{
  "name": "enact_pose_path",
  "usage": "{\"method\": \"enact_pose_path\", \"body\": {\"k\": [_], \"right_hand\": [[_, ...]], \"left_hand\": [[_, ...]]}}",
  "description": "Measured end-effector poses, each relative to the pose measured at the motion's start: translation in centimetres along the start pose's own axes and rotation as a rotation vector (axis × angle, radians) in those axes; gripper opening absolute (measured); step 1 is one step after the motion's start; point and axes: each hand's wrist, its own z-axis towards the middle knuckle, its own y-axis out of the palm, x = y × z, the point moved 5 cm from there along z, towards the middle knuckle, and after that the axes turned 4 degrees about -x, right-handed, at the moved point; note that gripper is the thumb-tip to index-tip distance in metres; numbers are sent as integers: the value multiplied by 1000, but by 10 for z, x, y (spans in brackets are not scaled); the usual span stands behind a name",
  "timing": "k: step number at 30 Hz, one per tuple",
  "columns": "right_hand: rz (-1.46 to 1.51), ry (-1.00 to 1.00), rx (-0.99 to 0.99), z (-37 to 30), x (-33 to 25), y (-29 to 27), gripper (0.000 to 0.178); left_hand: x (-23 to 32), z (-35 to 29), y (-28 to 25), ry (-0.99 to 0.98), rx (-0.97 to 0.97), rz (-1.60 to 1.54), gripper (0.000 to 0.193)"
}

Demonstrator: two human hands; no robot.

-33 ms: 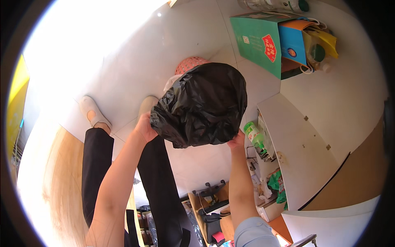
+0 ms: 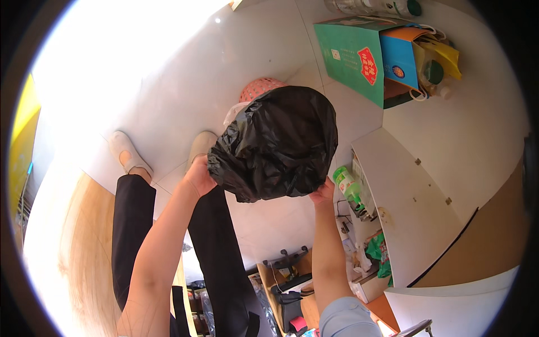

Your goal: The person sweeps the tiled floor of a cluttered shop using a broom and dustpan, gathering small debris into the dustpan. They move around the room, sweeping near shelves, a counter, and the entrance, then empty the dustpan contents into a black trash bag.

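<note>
A black plastic bag (image 2: pixel 275 146), puffed out and wrinkled, is spread between my hands in the middle of the view. My left hand (image 2: pixel 199 176) grips its left edge, with the fingertips tucked behind the plastic. On the lower right edge, my right hand (image 2: pixel 323 191) is closed on the bag too, its fingers partly covered. Past the bag's far side shows a pink perforated basket (image 2: pixel 259 88), mostly hidden, with a pale translucent piece of plastic (image 2: pixel 234 113) beside it.
At the far right stand a green paper bag (image 2: pixel 353 62) and a blue one (image 2: pixel 400 59) holding bottles. A green-and-white bottle (image 2: pixel 349 184) stands near my right hand, by an open cabinet door (image 2: pixel 410 196). Below are a wheeled chair base (image 2: pixel 286 257) and, at left, a wooden surface (image 2: pixel 84 241).
The bag's left edge and my left hand have shifted very slightly to the right. Nothing else has visibly moved.
</note>
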Motion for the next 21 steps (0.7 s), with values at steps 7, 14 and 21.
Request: {"method": "enact_pose_path", "body": {"k": [7, 14, 21], "right_hand": [[-184, -380, 265, 11, 13, 54, 40], [-348, -333, 271, 12, 25, 65, 42], [-769, -508, 520, 46, -18, 30, 30]], "left_hand": [[3, -24, 23, 89, -102, 377, 38], [-4, -6, 0, 308, 21, 498, 31], [27, 8, 11, 716, 537, 1429, 17]]}}
